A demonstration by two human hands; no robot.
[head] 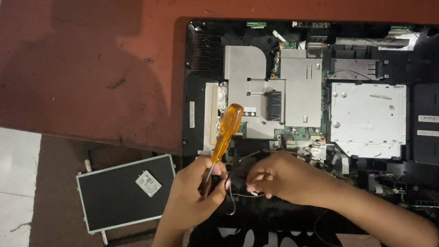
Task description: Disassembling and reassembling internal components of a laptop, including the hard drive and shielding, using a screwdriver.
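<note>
An opened laptop base [433,99] lies on a reddish-brown table, its metal shields, green circuit board and silver optical drive [367,116] exposed. My left hand [193,190] grips a screwdriver by its metal shaft, the amber handle [226,131] pointing up and away over the board. My right hand [282,177] is at the laptop's near edge, fingers pinched on a thin black cable [230,202] that loops down between the two hands. Both hands sit close together over the dark front part of the chassis.
A detached flat screen panel [123,191] with a white label lies on the brown floor mat at lower left, below the table edge [79,131]. White floor tiles [1,177] show at far left. My dark printed shirt fills the bottom centre.
</note>
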